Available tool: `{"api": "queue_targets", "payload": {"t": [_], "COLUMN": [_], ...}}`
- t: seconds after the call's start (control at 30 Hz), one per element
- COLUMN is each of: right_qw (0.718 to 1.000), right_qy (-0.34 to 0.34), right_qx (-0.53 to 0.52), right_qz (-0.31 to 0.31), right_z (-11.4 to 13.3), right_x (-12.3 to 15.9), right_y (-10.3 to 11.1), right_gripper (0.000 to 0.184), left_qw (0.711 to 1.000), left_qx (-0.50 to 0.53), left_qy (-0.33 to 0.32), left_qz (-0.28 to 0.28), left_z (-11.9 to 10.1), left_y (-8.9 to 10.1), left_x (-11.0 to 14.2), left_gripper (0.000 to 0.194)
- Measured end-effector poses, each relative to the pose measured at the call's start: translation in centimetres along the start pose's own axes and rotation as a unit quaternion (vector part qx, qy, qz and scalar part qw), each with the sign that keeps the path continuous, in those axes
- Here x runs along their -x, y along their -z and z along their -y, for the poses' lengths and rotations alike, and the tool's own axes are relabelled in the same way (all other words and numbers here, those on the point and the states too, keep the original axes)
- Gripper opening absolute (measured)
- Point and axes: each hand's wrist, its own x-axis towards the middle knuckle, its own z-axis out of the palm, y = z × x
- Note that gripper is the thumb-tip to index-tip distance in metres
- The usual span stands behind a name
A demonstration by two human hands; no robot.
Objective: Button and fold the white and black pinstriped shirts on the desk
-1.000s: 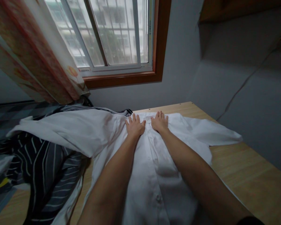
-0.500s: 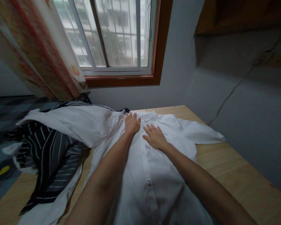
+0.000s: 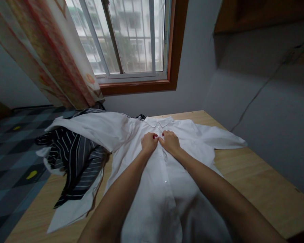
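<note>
Locate one worktop (image 3: 258, 179). Find one white shirt (image 3: 152, 189) on top, front up, long axis running near to far, with two sleeves spread left and right. Note dark striped clothing (image 3: 77, 152) under the left sleeve; unable to tell how many pieces. Find one collar (image 3: 165, 122) just far of the fingers (image 3: 167, 133), most of the shirt body toward near. Count two hands, left (image 3: 149, 142) and right (image 3: 170, 143), equally close; read both as pinching shirt fabric at the placket (image 3: 163, 168).
</note>
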Motion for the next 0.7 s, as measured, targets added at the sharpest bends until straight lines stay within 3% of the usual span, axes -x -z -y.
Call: {"api": "queue_targets", "payload": {"t": [0.17,0.33,0.43,0.6,0.7], "right_qw": [0.994,0.992,0.991,0.975,0.965], "right_qy": [-0.066,-0.066,-0.101,-0.192,-0.203], "right_qx": [0.049,0.049,0.027,-0.105,-0.165], "right_qz": [0.069,0.097,0.087,0.029,-0.01], "right_z": [1.8,2.2,1.5,0.3,0.2], "right_x": [-1.2,-1.8,-1.7,-1.8,-1.9], "right_y": [-0.1,0.3,0.6,1.1,1.0], "right_gripper": [0.03,0.024,0.023,0.019,0.018], "left_qw": [0.999,0.999,0.996,0.993,0.992], "left_qx": [0.009,-0.04,-0.072,-0.113,-0.119], "left_qy": [0.025,0.035,0.046,0.032,0.025], "left_qz": [-0.025,-0.003,0.007,0.011,0.023], "left_z": [-0.3,-0.9,-1.2,-1.8,-2.2], "left_y": [-0.3,0.3,0.8,1.2,1.2], "left_x": [0.0,0.5,0.6,0.8,0.9], "left_gripper": [0.016,0.016,0.017,0.019,0.019]}}
